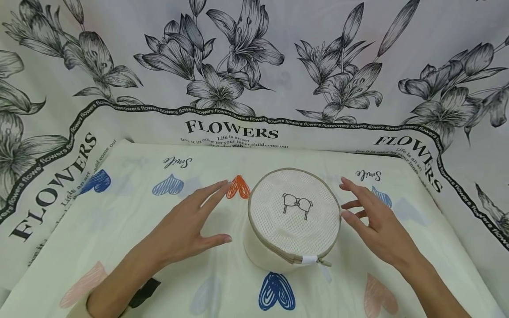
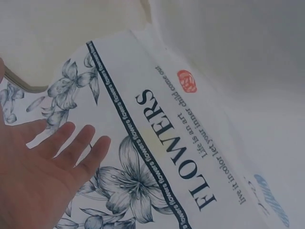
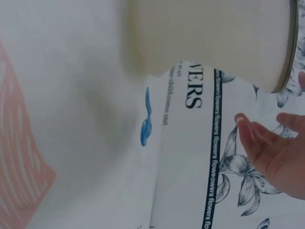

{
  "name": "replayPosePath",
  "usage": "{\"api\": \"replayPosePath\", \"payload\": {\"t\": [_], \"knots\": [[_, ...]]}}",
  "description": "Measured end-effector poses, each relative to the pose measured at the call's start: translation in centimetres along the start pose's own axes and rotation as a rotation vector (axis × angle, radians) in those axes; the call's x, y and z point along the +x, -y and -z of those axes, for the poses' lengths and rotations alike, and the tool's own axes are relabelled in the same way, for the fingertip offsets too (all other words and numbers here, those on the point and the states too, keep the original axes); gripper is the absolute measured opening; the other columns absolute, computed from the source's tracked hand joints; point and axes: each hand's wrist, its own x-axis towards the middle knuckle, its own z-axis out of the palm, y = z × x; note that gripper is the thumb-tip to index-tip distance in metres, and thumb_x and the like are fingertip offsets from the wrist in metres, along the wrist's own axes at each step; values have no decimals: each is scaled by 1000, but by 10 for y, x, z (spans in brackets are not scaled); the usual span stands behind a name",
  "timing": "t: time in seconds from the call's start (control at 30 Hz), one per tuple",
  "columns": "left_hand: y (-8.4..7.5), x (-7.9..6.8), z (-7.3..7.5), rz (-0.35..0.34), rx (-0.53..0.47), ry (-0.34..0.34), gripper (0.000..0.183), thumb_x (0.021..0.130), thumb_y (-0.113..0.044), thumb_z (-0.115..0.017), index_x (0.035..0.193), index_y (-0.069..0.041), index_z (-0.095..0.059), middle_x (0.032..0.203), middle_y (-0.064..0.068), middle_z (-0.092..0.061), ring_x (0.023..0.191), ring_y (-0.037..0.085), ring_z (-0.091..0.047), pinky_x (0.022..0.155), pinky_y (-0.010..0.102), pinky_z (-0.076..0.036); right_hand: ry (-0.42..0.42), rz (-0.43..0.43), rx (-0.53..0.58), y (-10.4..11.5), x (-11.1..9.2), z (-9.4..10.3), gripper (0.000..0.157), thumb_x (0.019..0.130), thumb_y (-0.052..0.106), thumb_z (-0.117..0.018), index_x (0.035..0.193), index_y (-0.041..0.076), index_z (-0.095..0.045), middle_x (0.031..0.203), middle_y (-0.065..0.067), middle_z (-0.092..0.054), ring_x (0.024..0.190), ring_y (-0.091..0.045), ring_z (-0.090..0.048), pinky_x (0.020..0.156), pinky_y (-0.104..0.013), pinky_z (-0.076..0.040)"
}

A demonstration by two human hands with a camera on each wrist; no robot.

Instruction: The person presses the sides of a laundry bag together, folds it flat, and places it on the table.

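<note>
A round cream zip bag (image 1: 278,190) with a mesh lid stands upright on the heart-patterned cloth. A line drawing of animals (image 1: 297,204) marks its lid. The zipper (image 1: 278,251) runs round the lid's rim, its pull (image 1: 324,262) at the front right. My left hand (image 1: 180,229) hovers left of the bag, fingers extended and thumb apart, touching nothing. On the other side, my right hand (image 1: 377,225) has its fingers slightly bent, thumb tip right at the rim. In the right wrist view the bag's pale side (image 3: 214,38) lies above the fingers.
A cloth (image 1: 167,282) with printed hearts and "Smile" lettering covers the table. Behind and along both sides hangs a white fabric backdrop (image 1: 318,95) printed with black flowers. Beside the left forearm shows a dark shape (image 1: 145,292).
</note>
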Motion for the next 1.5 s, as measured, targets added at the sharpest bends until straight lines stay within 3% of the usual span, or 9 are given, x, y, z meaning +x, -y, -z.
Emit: {"api": "replayPosePath", "payload": {"t": [0.13,0.27,0.47,0.67,0.93,1.23,1.5], "knots": [[-7,5,2,18,-93,10,99,82,-69,-64,160,-29,-17,159,-2,-32,138,25,-43,105,49,-44,29,-35,159,8,3,1,65,100,11,-60,154,35,-34,140,1,-53,91,-7,-65,66,-25,-55],[-16,11,3,52,-274,61,93,83,-65,-67,158,-35,-21,153,-8,-38,130,16,-50,101,44,-49,50,-48,290,14,7,2,63,98,7,-61,152,31,-39,136,-3,-55,82,-12,-67,63,-28,-56],[-24,20,3,2,-505,79,83,87,-49,-73,156,-34,-28,150,-15,-41,121,10,-54,96,35,-51,74,-82,381,19,7,2,57,96,5,-64,148,21,-46,134,-4,-55,75,-17,-65,59,-29,-53],[-30,24,0,15,-526,59,78,88,-45,-74,154,-34,-33,141,-17,-49,112,5,-57,94,32,-52,84,-97,429,20,9,1,56,94,4,-67,145,17,-51,138,-6,-53,81,-17,-65,60,-31,-56],[-33,29,-5,55,-591,16,66,92,-35,-72,150,-29,-41,137,-13,-54,107,8,-62,91,28,-53,106,-132,476,22,10,1,56,92,6,-70,144,17,-53,139,0,-53,88,-17,-66,66,-34,-59],[-42,36,-10,194,-683,-3,67,88,-30,-78,146,-23,-47,128,-1,-59,91,9,-67,76,27,-58,116,-221,524,23,9,-5,58,89,10,-74,143,17,-54,132,-1,-55,89,-18,-66,70,-35,-60],[-40,43,-11,305,-865,10,66,83,-13,-81,142,-18,-52,139,5,-55,95,15,-69,78,27,-59,100,-260,577,22,10,-14,61,88,9,-76,144,15,-52,138,-6,-50,90,-17,-67,73,-30,-59]]}}
